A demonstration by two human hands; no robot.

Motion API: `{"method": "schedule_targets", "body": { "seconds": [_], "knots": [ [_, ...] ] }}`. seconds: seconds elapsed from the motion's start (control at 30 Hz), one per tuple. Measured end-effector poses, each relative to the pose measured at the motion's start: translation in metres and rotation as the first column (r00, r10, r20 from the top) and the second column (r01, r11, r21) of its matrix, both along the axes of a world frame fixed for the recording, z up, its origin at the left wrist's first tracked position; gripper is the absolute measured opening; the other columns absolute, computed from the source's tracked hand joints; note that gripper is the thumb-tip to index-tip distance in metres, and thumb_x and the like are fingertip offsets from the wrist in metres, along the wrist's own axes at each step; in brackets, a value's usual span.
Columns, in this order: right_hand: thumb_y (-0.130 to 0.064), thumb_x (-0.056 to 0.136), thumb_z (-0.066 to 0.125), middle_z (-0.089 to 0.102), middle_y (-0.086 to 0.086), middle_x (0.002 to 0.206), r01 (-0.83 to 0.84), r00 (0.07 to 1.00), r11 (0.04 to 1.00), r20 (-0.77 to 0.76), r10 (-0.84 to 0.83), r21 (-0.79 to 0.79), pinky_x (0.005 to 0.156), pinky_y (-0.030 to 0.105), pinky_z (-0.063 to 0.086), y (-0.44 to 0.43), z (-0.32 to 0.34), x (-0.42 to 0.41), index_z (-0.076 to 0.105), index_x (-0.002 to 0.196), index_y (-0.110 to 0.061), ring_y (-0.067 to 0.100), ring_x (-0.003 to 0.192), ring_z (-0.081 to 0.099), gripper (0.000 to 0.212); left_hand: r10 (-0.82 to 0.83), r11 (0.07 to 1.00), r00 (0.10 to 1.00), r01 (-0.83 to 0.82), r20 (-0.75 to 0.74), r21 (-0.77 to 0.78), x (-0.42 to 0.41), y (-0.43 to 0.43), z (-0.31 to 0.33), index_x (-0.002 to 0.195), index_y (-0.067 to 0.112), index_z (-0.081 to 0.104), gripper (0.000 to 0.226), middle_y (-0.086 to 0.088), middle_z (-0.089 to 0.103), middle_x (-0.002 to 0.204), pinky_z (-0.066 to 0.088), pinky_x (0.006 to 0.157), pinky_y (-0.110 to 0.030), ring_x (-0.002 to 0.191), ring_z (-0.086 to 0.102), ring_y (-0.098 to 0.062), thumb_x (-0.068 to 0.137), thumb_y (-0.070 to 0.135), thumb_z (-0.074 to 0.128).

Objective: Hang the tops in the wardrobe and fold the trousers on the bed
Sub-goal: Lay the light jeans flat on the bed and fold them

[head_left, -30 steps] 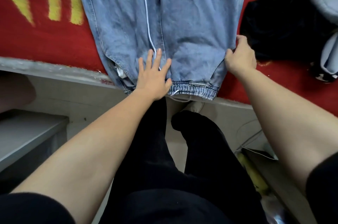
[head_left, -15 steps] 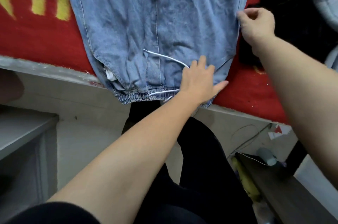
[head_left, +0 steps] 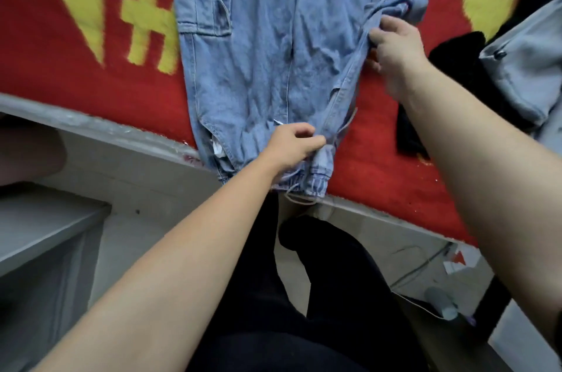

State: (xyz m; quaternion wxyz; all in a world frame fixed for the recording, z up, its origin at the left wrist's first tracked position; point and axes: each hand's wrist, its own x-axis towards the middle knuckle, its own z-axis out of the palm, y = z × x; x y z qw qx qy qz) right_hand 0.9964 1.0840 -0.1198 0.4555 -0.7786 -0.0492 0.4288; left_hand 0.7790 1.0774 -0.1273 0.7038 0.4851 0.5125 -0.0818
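Light blue denim trousers (head_left: 261, 55) lie spread on the red bed cover (head_left: 70, 77), their elastic waistband with a white drawstring at the bed's near edge. My left hand (head_left: 293, 146) pinches the denim just above the waistband, near the right side seam. My right hand (head_left: 393, 45) grips the right outer edge of the trousers higher up, and that edge is lifted into a ridge between the two hands.
A black garment (head_left: 450, 67) and a grey garment (head_left: 529, 67) lie on the bed to the right. The bed's grey frame edge (head_left: 100, 128) runs below the cover. A grey shelf (head_left: 39, 228) stands at left. Cables and a small grey object (head_left: 441, 301) lie on the floor at right.
My left hand went from lying flat on the waistband to pinching the denim. My right hand took hold of the right edge and lifted it inward. The view shifted up the trousers.
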Motion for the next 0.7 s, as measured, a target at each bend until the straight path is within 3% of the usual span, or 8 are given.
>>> {"method": "schedule_targets", "body": {
  "seconds": [0.1,0.17,0.27,0.37,0.5,0.57,0.63,0.7],
  "knots": [
    [-0.017,0.076,0.050,0.076,0.008,0.101,-0.153,0.979,0.983,0.150,0.137,0.097,0.090,0.045,0.057,0.058,-0.005,-0.035,0.073,0.103,-0.008,0.026,0.097,0.071,0.037,0.117,0.993,0.993,-0.117,-0.020,-0.007,-0.048,0.048,0.013,0.070,0.015,0.066,0.023,0.001,0.056,0.064,0.042,0.062,-0.023,0.063,0.048,-0.012,0.088,0.001,0.061],
    [-0.022,0.075,0.047,0.074,0.010,0.108,-0.267,0.946,0.956,0.221,0.236,0.121,0.096,0.047,0.053,0.098,-0.030,-0.061,0.070,0.111,-0.002,0.025,0.103,0.069,0.047,0.174,0.985,0.982,-0.172,-0.073,0.034,-0.083,0.075,0.012,0.069,0.016,0.063,0.024,0.005,0.055,0.061,0.042,0.059,-0.024,0.059,0.048,-0.009,0.089,0.003,0.062],
    [-0.028,0.082,0.044,0.073,0.006,0.109,-0.413,0.881,0.910,0.274,0.387,0.043,0.098,0.042,0.050,0.149,-0.024,-0.128,0.068,0.118,-0.008,0.024,0.104,0.067,0.048,0.235,0.970,0.959,-0.220,-0.161,0.102,-0.133,0.102,-0.003,0.074,0.014,0.060,0.016,-0.005,0.048,0.070,0.038,0.058,-0.025,0.061,0.043,-0.013,0.087,0.005,0.064],
    [-0.017,0.098,0.044,0.067,0.007,0.098,-0.585,0.774,0.806,0.234,0.588,-0.091,0.093,0.038,0.048,0.170,-0.029,-0.180,0.061,0.126,-0.010,0.023,0.092,0.059,0.033,0.231,0.972,0.944,-0.216,-0.234,0.090,-0.166,0.107,-0.031,0.086,0.005,0.067,0.006,-0.009,0.059,0.078,0.052,0.065,-0.029,0.069,0.053,-0.017,0.089,0.001,0.064],
    [-0.012,0.102,0.045,0.059,0.009,0.135,-0.585,0.787,0.796,0.130,0.604,-0.154,0.106,0.025,0.036,0.168,-0.082,-0.194,0.042,0.149,-0.012,0.023,0.125,0.054,0.047,0.242,0.970,0.917,-0.235,-0.317,0.060,-0.176,0.100,-0.064,0.090,0.009,0.066,0.003,-0.006,0.062,0.084,0.060,0.065,-0.027,0.068,0.058,-0.014,0.093,0.007,0.065],
    [-0.010,0.099,0.047,0.061,-0.004,0.104,-0.593,0.787,0.791,0.096,0.609,-0.153,0.088,0.019,0.046,0.165,-0.095,-0.189,0.040,0.152,-0.016,0.010,0.091,0.059,0.053,0.214,0.977,0.900,-0.192,-0.380,0.096,-0.173,0.100,-0.076,0.089,0.009,0.066,0.005,-0.006,0.061,0.083,0.060,0.075,-0.039,0.069,0.058,-0.020,0.092,0.013,0.067],
    [-0.009,0.097,0.047,0.053,-0.012,0.086,-0.639,0.757,0.754,0.051,0.652,-0.153,0.070,0.020,0.052,0.161,-0.095,-0.180,0.040,0.151,-0.018,0.003,0.065,0.050,0.055,0.088,0.988,0.888,-0.020,-0.451,0.153,-0.166,0.102,-0.080,0.079,0.006,0.062,0.017,-0.008,0.056,0.076,0.056,0.076,-0.039,0.071,0.054,-0.022,0.089,0.019,0.066],
    [-0.010,0.096,0.047,0.062,-0.003,0.099,-0.651,0.740,0.741,0.076,0.668,-0.164,0.084,0.031,0.056,0.154,-0.078,-0.169,0.049,0.145,-0.015,0.015,0.076,0.062,0.049,-0.042,0.965,0.838,0.176,-0.544,0.197,-0.154,0.106,-0.070,0.073,0.010,0.051,0.021,-0.011,0.056,0.081,0.045,0.072,-0.035,0.079,0.053,-0.027,0.090,0.019,0.059]
  ]
}}
